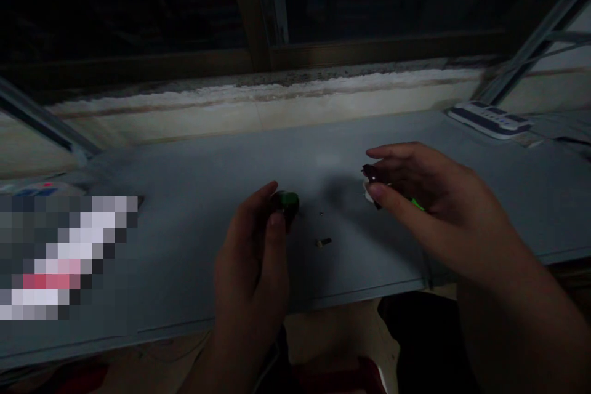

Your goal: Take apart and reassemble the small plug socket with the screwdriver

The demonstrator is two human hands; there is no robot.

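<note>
My left hand (252, 258) is closed on a small dark piece with a green top (289, 199), pinched between thumb and fingers. Over the table to the right, my right hand (443, 209) pinches a small dark part (369, 173) with its thumb and fingers. A white piece (368, 192) with a thin tip pointing left shows beside that part. Under the right palm a bright green bit (417, 203) peeks out; what it belongs to is hidden. Between the hands, a small metal piece (323, 242) and a tiny speck-like part (321, 213) lie on the table.
The grey table (184, 197) runs below a dark window. A white and dark power strip (489, 120) lies at the back right, with cables near it. Another strip with a red light (46, 188) is at the far left, behind a pixelated area. The light is dim.
</note>
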